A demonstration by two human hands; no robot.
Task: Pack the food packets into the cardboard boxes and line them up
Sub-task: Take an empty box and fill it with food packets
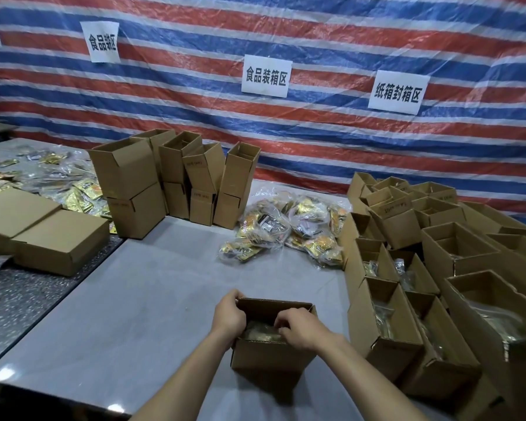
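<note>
A small open cardboard box (264, 357) stands on the grey table (140, 299) right in front of me. Gold food packets in clear wrap (260, 331) lie inside it. My left hand (228, 317) grips the box's left wall, fingers curled over its rim. My right hand (298, 328) reaches into the box from the right, fingers curled down onto the packets. Whether it pinches them I cannot tell. A heap of bagged gold and orange food packets (289, 232) lies farther back on the table.
Rows of open boxes (407, 299), some holding packets, fill the right side. Several empty boxes (170, 183) stand stacked at the back left. Two flat closed boxes (43, 232) and loose packets (58, 177) lie at the left. A striped tarp with paper signs (266, 75) hangs behind.
</note>
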